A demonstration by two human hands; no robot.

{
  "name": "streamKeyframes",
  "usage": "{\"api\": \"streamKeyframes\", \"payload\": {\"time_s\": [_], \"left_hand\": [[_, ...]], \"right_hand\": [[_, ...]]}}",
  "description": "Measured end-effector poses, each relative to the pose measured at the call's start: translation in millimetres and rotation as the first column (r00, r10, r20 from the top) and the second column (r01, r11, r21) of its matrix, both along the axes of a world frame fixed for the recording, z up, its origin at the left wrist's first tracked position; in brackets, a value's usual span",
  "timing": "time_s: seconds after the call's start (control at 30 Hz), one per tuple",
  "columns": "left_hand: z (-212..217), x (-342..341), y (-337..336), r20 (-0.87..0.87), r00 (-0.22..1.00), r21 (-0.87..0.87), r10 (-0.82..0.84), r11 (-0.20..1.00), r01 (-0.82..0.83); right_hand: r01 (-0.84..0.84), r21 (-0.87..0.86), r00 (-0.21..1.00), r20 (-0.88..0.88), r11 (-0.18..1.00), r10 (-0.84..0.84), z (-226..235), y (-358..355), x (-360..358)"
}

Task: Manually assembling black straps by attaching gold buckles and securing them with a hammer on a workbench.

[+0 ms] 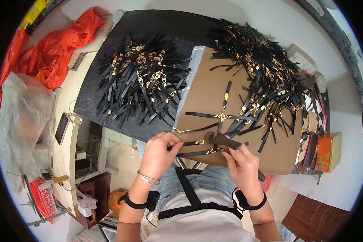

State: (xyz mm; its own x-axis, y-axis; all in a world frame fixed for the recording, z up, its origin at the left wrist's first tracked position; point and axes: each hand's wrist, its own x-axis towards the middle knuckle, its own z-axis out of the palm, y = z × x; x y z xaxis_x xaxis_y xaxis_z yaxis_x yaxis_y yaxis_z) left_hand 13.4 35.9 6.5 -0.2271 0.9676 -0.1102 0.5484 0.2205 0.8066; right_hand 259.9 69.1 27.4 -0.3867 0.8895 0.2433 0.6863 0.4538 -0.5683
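My left hand (160,150) pinches the end of a thin black strap (189,144) near the front edge of the brown board (201,78). A gold buckle on this strap lies close to the hammer's round face. My right hand (244,163) is closed around a hammer (226,142), its dark head low over the board and its handle end showing below my palm. Just nearer to me runs another black strap with gold hardware (212,152). Beyond the hammer, a cross-shaped strap piece (223,116) lies flat with gold fittings at its centre.
Left of the board, a heap of black straps with gold buckles (143,76) covers the black tabletop (90,103). A larger heap (266,60) spreads along the right. An orange box (328,152) stands at the right edge. A phone (62,128) lies on the side table at left.
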Motion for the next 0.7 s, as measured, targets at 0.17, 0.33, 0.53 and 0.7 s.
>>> {"api": "streamKeyframes", "payload": {"time_s": [0.17,0.33,0.53,0.7], "left_hand": [[-7,-1,-1,-0.027,0.999,0.115,-0.023,0.993,0.026],[9,-9,13,-0.252,0.967,0.221,0.032,0.975,0.026],[1,-25,29,-0.326,0.919,0.146,-0.223,0.948,0.282],[0,-5,37,0.521,0.814,0.089,-0.257,0.965,0.247]], "right_hand": [[-0.058,0.005,0.998,0.015,0.998,0.058,17,-2,-11],[-0.081,-0.035,0.997,-0.015,0.996,0.08,-2,-8,-16],[0.066,-0.155,0.991,-0.102,0.986,-0.082,13,-14,19],[0.263,-0.082,0.933,-0.233,0.961,-0.275,16,-20,40]]}}
